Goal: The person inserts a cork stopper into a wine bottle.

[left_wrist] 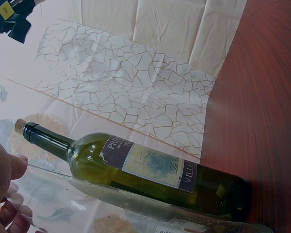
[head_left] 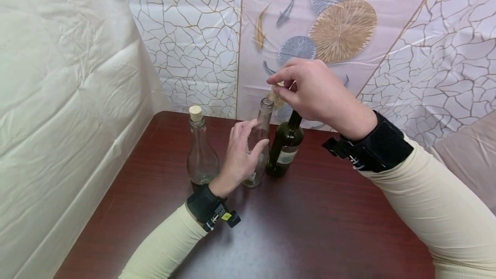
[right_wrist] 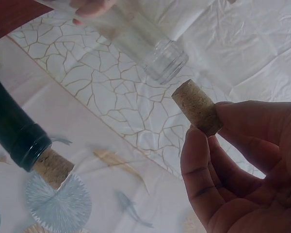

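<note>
My right hand [head_left: 315,91] pinches a cork [right_wrist: 198,108] between thumb and fingers. The cork is tilted, just off the open mouth of a clear glass bottle [head_left: 264,117] in the right wrist view. Around the upper body of that bottle, my left hand [head_left: 238,156] curves its thumb and fingers. Some left fingers show through the glass in the left wrist view. Right behind it stands a green wine bottle [left_wrist: 150,167] with a paper label and a cork [right_wrist: 53,167] in its neck.
Left of my left hand stands another clear bottle [head_left: 202,158], topped with a pale cork [head_left: 195,113]. All the bottles are on a dark red wooden table [head_left: 310,227]. A patterned cloth [head_left: 193,33] hangs behind, and a cream cloth [head_left: 69,76] hangs at the left.
</note>
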The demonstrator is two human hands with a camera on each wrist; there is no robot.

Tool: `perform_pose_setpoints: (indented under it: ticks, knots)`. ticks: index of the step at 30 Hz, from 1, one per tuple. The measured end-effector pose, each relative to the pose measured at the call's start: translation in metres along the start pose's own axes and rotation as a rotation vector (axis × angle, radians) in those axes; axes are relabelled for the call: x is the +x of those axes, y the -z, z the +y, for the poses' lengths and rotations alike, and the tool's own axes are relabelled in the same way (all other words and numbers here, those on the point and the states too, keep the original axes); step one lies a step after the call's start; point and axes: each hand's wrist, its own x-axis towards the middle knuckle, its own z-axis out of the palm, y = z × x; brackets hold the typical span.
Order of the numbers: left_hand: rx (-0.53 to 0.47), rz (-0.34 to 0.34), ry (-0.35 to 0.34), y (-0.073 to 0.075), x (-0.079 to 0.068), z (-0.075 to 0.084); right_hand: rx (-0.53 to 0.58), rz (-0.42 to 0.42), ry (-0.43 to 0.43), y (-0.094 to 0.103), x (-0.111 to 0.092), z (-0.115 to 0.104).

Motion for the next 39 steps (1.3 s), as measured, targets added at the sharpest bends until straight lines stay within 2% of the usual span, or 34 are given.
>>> perform_pose_setpoints:
  ticks: [13, 23, 35, 39]
  knots:
    - [0.001, -0.033, 0.045, 0.000, 0.000, 0.001, -0.005, -0.030, 0.020, -0.007, 0.006, -0.003]
    - [-0.002, -0.036, 0.046, 0.001, -0.001, 0.001, -0.025, -0.068, 0.027, -0.015, 0.007, -0.003]
    - [0.005, -0.040, 0.043, 0.002, -0.001, 0.001, -0.022, -0.007, 0.073, -0.023, 0.003, -0.003]
    - [0.007, -0.039, 0.037, 0.002, -0.001, 0.000, -0.030, -0.009, 0.066, -0.023, 0.003, -0.005]
